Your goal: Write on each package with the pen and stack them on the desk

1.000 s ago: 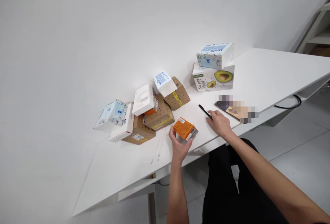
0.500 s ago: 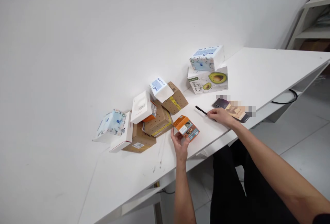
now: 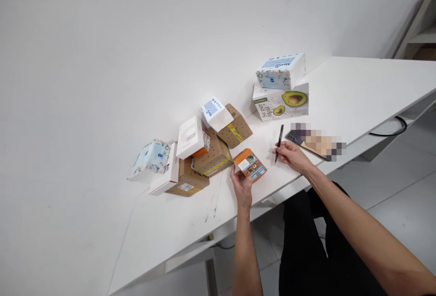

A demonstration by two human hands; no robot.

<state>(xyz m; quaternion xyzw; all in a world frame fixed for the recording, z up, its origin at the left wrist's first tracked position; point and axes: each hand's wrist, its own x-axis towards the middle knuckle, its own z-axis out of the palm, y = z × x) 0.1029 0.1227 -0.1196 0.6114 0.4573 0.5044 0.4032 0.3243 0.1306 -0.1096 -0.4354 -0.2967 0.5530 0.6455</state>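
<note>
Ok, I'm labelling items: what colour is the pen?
The pen in the right hand is black; best in head view.

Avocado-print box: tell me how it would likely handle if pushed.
The avocado-print box looks stiff, with flat faces and straight edges. Wider than it is tall, it would probably slide before tipping. The Manhua tissue pack perched on top might shift or fall.

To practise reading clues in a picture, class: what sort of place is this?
Probably a workroom or stockroom, though a home or office corner is possible. The clues are a long white table against a plain wall, cardboard boxes grouped on it, and a shelf unit nearby.
</note>
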